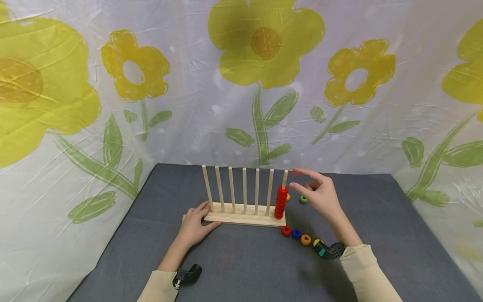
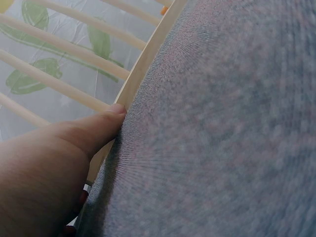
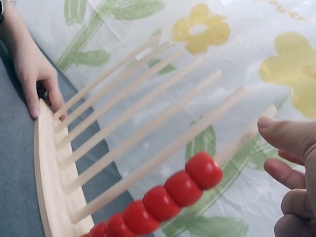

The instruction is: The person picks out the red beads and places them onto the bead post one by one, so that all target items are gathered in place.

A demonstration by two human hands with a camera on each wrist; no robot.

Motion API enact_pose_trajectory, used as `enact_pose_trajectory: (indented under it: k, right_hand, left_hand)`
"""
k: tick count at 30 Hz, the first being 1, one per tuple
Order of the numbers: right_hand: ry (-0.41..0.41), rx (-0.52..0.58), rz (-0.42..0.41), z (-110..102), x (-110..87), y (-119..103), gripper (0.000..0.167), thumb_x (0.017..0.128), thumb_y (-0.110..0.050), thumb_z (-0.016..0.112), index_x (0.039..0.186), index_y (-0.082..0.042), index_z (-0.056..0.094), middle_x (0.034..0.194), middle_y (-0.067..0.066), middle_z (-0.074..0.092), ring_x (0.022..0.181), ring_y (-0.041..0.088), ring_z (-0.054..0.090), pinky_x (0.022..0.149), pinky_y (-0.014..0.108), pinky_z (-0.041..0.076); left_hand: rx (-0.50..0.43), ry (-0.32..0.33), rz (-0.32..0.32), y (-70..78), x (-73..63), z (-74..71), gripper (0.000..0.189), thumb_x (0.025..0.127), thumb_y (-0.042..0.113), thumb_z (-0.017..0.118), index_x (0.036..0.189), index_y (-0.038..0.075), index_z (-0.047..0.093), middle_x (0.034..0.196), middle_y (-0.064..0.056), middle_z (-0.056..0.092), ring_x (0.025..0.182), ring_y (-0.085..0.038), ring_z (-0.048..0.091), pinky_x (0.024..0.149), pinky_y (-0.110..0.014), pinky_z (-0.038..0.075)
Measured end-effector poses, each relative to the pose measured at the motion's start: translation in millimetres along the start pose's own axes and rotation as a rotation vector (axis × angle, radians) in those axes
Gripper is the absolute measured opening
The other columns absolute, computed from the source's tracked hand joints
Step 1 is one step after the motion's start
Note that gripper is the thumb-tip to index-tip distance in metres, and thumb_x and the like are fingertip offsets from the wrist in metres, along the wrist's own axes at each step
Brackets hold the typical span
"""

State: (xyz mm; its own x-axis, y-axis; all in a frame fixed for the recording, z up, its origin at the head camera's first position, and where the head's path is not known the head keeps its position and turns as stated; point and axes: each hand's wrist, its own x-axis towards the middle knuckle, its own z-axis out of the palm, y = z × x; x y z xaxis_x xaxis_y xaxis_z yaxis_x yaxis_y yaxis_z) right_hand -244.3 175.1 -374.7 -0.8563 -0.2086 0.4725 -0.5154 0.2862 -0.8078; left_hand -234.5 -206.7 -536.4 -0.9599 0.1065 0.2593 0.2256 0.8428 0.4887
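A wooden bead rack [image 1: 237,217] stands on the dark cloth, with several upright pegs along its base. Red beads [image 1: 281,202] are stacked on its rightmost peg, whose bare top sticks out above them. My left hand [image 1: 194,226] grips the left end of the base, thumb at the front edge and fingers behind. In the left wrist view the thumb [image 2: 106,129] presses along the base's edge. Beside the top of the beaded peg is my right hand [image 1: 318,195], thumb and index finger spread apart with nothing between them. The right wrist view shows its thumb [image 3: 286,133] near the peg tip.
Loose beads lie right of the rack: a red one [image 1: 286,231], a blue one [image 1: 297,234], an orange one [image 1: 305,240] and a yellow-green one [image 1: 318,242] partly behind the right wrist camera [image 1: 332,251]. A green bead [image 1: 303,199] and another orange bead [image 1: 288,197] lie farther back.
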Motion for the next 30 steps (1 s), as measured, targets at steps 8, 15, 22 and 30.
enact_pose_trajectory:
  k: [8, 15, 22, 30]
  right_hand:
    - [0.044, -0.02, 0.051, -9.3, -14.7, 48.9, 0.037, 0.091, -0.007, 0.079, 0.127, -0.007, 0.071, 0.077, 0.007, 0.067, 0.041, 0.009, 0.024, 0.039, 0.031, 0.024]
    - [0.064, -0.001, 0.087, -11.8, -33.1, 80.3, 0.036, 0.091, -0.015, 0.08, 0.126, -0.012, 0.073, 0.106, 0.011, 0.072, 0.04, 0.015, 0.024, 0.038, 0.032, 0.023]
    - [0.068, -0.005, 0.148, -8.5, -49.2, 95.9, 0.034, 0.091, -0.016, 0.08, 0.124, -0.008, 0.073, 0.11, 0.014, 0.072, 0.041, 0.012, 0.025, 0.038, 0.032, 0.024]
    - [0.046, -0.011, 0.182, -11.5, -61.9, 116.2, 0.037, 0.092, -0.019, 0.08, 0.124, -0.003, 0.072, 0.111, 0.014, 0.072, 0.04, 0.01, 0.028, 0.039, 0.03, 0.027]
  left_hand:
    - [0.005, -0.024, -0.018, 1.2, 0.5, -1.0, 0.081, 0.088, 0.046, 0.079, 0.151, 0.004, 0.049, 0.155, -0.015, 0.044, 0.123, -0.039, 0.047, 0.091, -0.054, 0.033]
    - [0.004, -0.015, -0.014, 1.6, 0.2, -0.2, 0.08, 0.089, 0.046, 0.078, 0.151, 0.003, 0.05, 0.154, -0.016, 0.045, 0.124, -0.04, 0.047, 0.092, -0.056, 0.033]
    - [0.002, -0.021, -0.018, 1.6, 0.9, -0.8, 0.08, 0.09, 0.047, 0.077, 0.151, 0.003, 0.05, 0.154, -0.016, 0.045, 0.124, -0.04, 0.047, 0.093, -0.056, 0.032]
    - [-0.003, -0.015, -0.011, 1.3, 0.1, -1.8, 0.08, 0.089, 0.046, 0.078, 0.15, 0.003, 0.051, 0.153, -0.016, 0.046, 0.124, -0.041, 0.047, 0.092, -0.057, 0.033]
